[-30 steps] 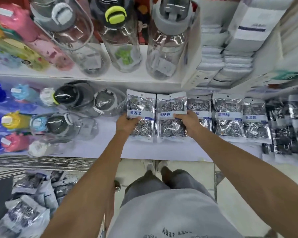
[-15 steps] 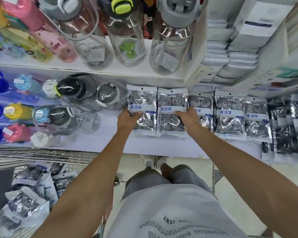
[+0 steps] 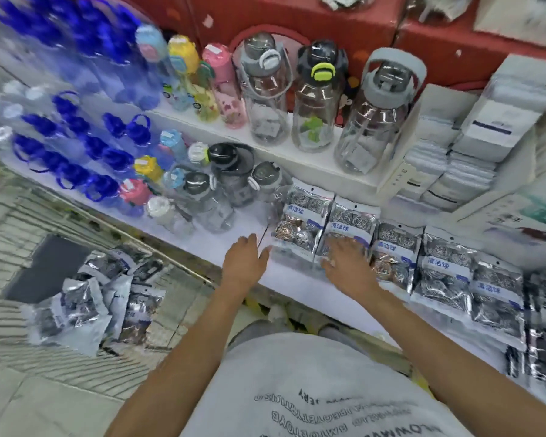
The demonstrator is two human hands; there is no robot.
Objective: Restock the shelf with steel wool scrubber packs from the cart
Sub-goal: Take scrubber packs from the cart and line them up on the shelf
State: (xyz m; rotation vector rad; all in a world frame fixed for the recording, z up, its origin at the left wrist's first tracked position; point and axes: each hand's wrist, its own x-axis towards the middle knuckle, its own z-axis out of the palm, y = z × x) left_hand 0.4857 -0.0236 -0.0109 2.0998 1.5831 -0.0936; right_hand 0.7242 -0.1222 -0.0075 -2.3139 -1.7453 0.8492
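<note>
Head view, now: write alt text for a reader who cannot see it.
Both hands, left hand and right hand, hover open over steel wool scrubber packs lined on a white shelf. More packs wait in the cart, lower left.

Head-worn view — downward, close over the shelf (image 3: 221, 244) front

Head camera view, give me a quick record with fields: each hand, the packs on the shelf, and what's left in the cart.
left hand: open, above the bare shelf edge, holding nothing
right hand: open, fingers spread over the second pack
shelf packs: row lying flat, leftmost pack beside the clear bottles
cart: loose pile of packs remaining
</note>
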